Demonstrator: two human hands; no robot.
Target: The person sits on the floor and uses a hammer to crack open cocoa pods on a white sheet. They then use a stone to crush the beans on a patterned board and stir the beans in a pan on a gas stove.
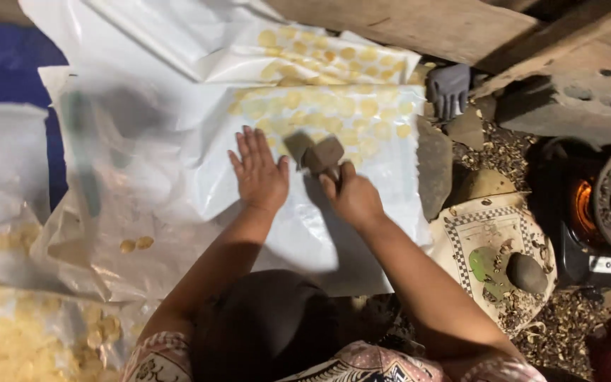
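My left hand [259, 172] lies flat, fingers spread, on a white plastic sheet [199, 177] spread on the floor. My right hand [351, 196] grips a brown wooden mallet [322, 154] by its short handle, its blocky head just above the sheet beside my left thumb. Several thin yellow round discs [334, 113] lie flattened in rows under the plastic beyond both hands.
A flat dark stone [434, 166] lies right of the sheet. A patterned round plate [493, 255] holds a dark stone and green leaf. A lit stove [588, 205] glows at right. A grey glove [449, 88] lies behind. Plastic bags of yellow discs [15, 346] sit at left.
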